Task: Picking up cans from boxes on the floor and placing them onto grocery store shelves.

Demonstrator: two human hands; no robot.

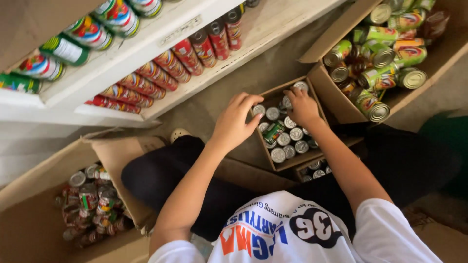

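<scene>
A small open cardboard box (271,158) on the floor in front of me holds several small silver-topped cans (284,140) standing upright, with one green-labelled can (274,131) lying on top. My left hand (234,122) curls over the box's left edge, thumb and fingers around a small can (259,110) in the corner. My right hand (302,104) reaches into the far end of the box with its fingertips on the cans there; whether it grips one is hidden.
White shelves (122,58) at the upper left carry rows of red-labelled cans (170,63) and green-labelled cans (66,48). A large box (331,92) of green-labelled cans stands at the upper right, another box of cans (92,204) at the lower left. My black-trousered legs (161,170) lie between them.
</scene>
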